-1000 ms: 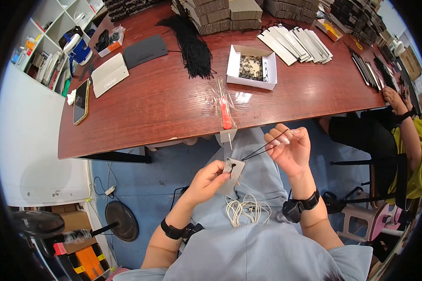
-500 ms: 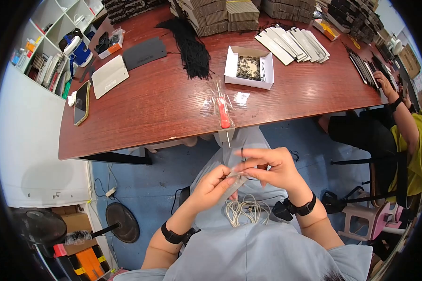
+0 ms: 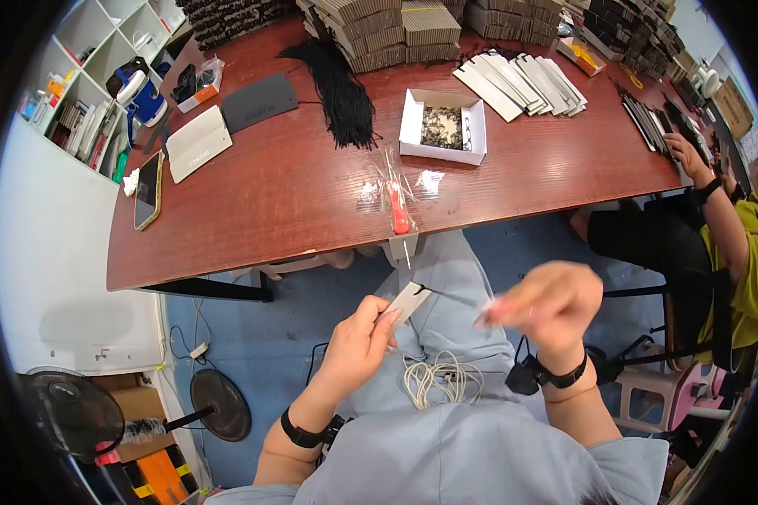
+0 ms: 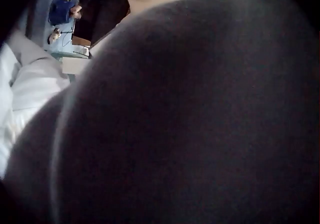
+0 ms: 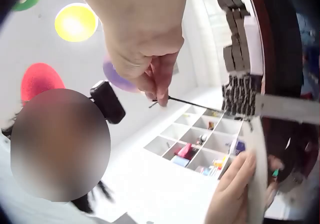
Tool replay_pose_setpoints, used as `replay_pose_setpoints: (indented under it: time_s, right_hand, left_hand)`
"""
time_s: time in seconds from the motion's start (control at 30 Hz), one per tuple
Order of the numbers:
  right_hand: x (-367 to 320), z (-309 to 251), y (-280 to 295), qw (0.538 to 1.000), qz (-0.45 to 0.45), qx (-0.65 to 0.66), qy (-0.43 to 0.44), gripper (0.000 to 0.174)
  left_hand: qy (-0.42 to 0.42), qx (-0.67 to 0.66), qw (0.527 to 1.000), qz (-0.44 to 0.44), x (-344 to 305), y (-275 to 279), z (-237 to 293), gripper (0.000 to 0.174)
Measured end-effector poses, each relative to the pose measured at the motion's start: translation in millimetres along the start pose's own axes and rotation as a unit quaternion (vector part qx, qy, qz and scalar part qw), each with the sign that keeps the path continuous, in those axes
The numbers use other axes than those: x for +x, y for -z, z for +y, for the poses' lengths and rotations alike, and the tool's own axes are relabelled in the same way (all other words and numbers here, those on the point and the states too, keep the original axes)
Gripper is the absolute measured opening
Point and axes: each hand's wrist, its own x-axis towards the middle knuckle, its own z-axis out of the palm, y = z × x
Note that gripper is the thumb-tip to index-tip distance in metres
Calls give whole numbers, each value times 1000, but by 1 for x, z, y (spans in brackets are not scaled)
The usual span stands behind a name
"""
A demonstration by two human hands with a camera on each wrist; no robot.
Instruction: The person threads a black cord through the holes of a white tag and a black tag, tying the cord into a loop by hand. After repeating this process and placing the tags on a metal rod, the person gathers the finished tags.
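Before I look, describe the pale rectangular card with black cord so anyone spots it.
From the red-brown wooden table, look past its near edge. There the camera wearer's left grip holds the pale rectangular card with black cord. Unlike the white cards fanned on the table, it is hand-held.

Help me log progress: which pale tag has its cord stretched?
The tag in the left grip: its black cord stretches to the right grip, while the pale tags fanned on the table lie unheld.

Handwork workshop; red-brown table (image 3: 261, 202), stacked bundles (image 3: 429, 29), heap of black cords (image 3: 347, 105), open white box (image 3: 442, 154), cubbyhole shelves (image 3: 114, 32)
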Motion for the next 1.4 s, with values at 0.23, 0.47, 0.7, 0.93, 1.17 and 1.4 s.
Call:
replay_pose_setpoints:
  time_s: [0.23,0.47,0.7,0.93,1.17,1.4]
  right_hand:
    - [40,35,21,963,188,50,-189,6]
    - [38,31,-37,955,-29,-246,-166,21]
    - [39,44,-59,930,-137,-50,-337,17]
    - [106,47,1,951,-57,-175,-249,19]
    - [154,93,123,862,10,-366,-350,28]
    - [116,82,121,782,93,-603,-127,36]
  left_hand:
    - [42,-345,912,-216,-2,22,34,11]
    - [-113,-467,869,118,43,22,51,15]
    - [-96,-532,830,137,55,26,46,26]
    - [-115,-449,871,164,50,36,29,34]
    - [-76,-441,876,180,43,42,9,28]
    - [-106,-309,922,208,49,45,6,24]
